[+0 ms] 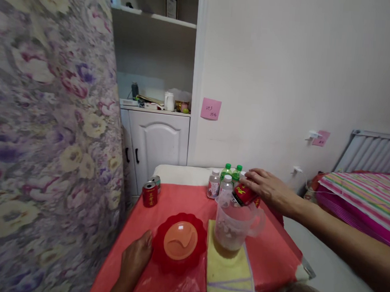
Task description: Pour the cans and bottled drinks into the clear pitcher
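Observation:
My right hand (259,184) is wrapped round a red drink can (244,193) with yellow lettering. The can is tipped over the mouth of a clear plastic jug (231,226), its top facing down to the left; whether liquid is flowing out I cannot make out. A little liquid shows low in the jug, which stands on a folded yellow cloth (226,277). Beside the left rim of a red scalloped plate (199,244) with an orange centre, my left hand (137,252) rests closed on the table, with nothing visible in it.
Another red can (149,195) and a greyish can (157,181) stand at the table's far left. Behind the jug are small white-capped bottles (213,185) and green-capped bottles (226,170). A floral curtain (49,131) hangs at left; a bed (365,198) is at right.

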Available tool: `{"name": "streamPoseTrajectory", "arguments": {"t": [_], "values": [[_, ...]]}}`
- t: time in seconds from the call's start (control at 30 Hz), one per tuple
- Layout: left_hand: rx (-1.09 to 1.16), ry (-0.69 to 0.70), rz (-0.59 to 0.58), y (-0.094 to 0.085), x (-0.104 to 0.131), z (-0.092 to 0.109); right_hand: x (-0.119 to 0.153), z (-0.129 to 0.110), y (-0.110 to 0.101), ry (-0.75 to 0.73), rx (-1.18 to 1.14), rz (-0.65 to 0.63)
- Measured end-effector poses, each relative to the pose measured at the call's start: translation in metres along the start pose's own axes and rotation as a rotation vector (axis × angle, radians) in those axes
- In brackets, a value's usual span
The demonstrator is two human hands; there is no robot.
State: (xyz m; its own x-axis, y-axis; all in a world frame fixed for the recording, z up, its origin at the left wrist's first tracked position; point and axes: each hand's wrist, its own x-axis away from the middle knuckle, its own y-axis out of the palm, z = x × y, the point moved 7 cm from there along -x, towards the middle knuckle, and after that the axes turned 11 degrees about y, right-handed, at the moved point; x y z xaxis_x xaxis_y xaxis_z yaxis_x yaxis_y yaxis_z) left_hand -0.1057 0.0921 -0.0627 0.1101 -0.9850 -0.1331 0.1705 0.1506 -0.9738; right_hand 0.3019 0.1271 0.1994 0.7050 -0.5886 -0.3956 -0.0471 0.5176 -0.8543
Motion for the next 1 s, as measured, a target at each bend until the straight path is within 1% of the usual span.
{"name": "streamPoseTrajectory", "arguments": {"t": [0.23, 0.43, 0.63, 0.77, 1.0], "values": [[-0.010, 0.006, -0.009, 0.000, -0.001, 0.000, 0.000, -0.001, 0.002, -0.020, -0.009, 0.015], [-0.010, 0.003, -0.016, -0.001, 0.000, 0.000, -0.003, -0.011, -0.005, -0.060, 0.040, 0.017], [-0.007, 0.003, -0.017, -0.002, 0.000, 0.001, -0.002, -0.007, -0.001, -0.041, 0.030, -0.003], [-0.014, -0.008, -0.021, -0.003, 0.000, 0.002, 0.003, 0.000, 0.001, -0.001, -0.016, 0.022], [-0.025, 0.010, -0.021, -0.003, -0.001, 0.003, 0.010, 0.002, 0.006, 0.002, 0.012, 0.055]]}}
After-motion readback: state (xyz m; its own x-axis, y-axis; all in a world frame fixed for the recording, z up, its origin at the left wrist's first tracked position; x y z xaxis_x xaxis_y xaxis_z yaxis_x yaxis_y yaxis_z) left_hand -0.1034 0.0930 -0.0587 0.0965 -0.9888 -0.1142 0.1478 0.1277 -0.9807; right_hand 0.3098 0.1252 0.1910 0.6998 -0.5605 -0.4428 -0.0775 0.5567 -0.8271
